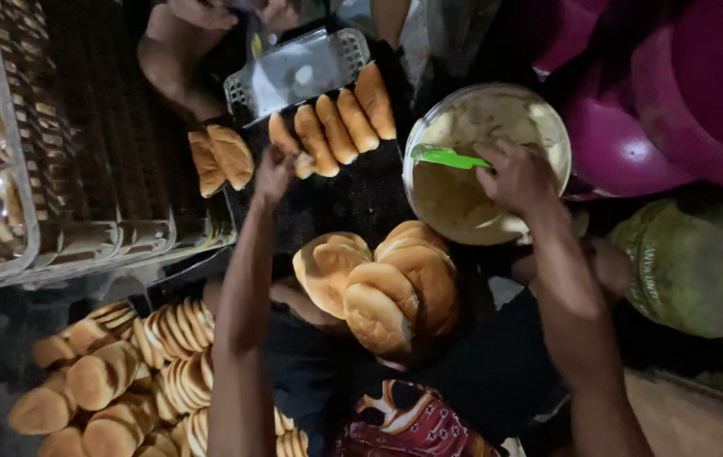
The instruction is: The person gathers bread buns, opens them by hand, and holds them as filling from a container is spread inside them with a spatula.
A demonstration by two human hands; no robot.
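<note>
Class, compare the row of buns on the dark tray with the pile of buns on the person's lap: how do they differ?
The row of buns is long and narrow, laid side by side in one line; the pile of buns is round and broad, heaped loosely. The left hand touches the row; no hand touches the pile. The right hand holds a green spatula. Both are golden-brown.

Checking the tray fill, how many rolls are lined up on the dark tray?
5 in one slanting row on the tray, and, partly behind the left hand, which may hide more.
</note>
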